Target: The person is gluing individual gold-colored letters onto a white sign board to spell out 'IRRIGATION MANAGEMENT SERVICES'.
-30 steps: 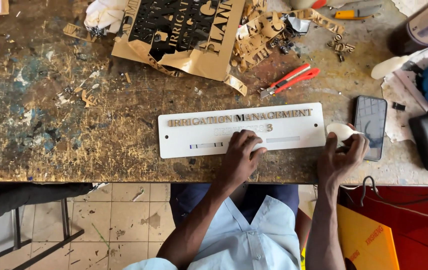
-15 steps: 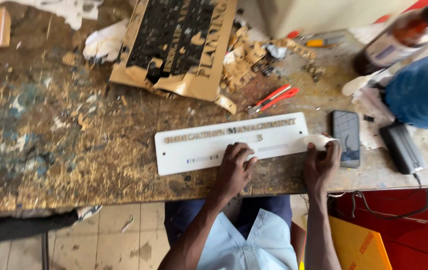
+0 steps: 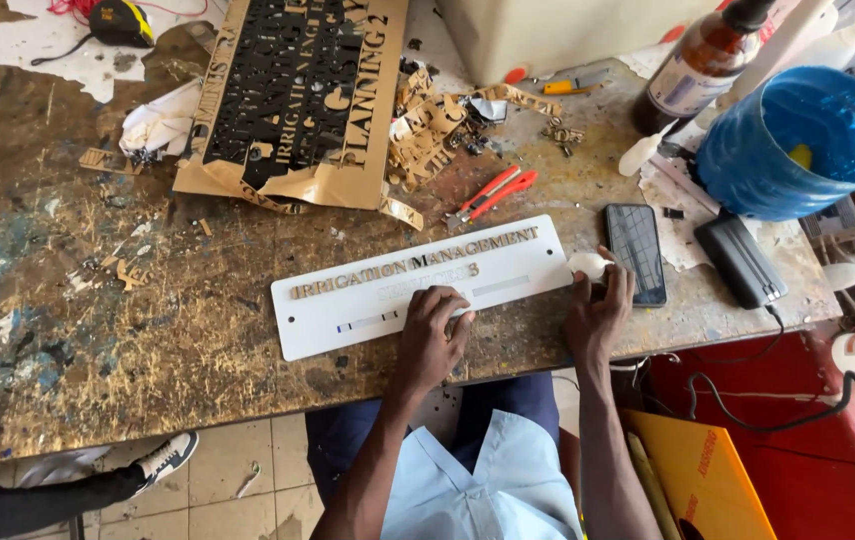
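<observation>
A long white sign plate (image 3: 348, 310) with gold raised letters lies near the front edge of the worn wooden workbench (image 3: 78, 330). My left hand (image 3: 431, 335) presses flat on the plate's lower middle, fingers spread over the second row of letters. My right hand (image 3: 600, 310) rests at the plate's right end, fingers curled around a small white object (image 3: 588, 264), perhaps a wad or a small bottle.
Behind the plate lie red-handled pliers (image 3: 493, 195), a gold cut-out letter sheet (image 3: 298, 100) and gold scraps (image 3: 428, 125). A black phone (image 3: 635, 252), a dark power bank (image 3: 738, 258), a blue tub (image 3: 798, 140) and a brown bottle (image 3: 708, 60) stand right. Another person's shoe (image 3: 163, 458) shows below.
The camera has tilted and moved, so the bench appears shifted. Both hands stay at the plate; the left has crept slightly along the lower row of letters.
</observation>
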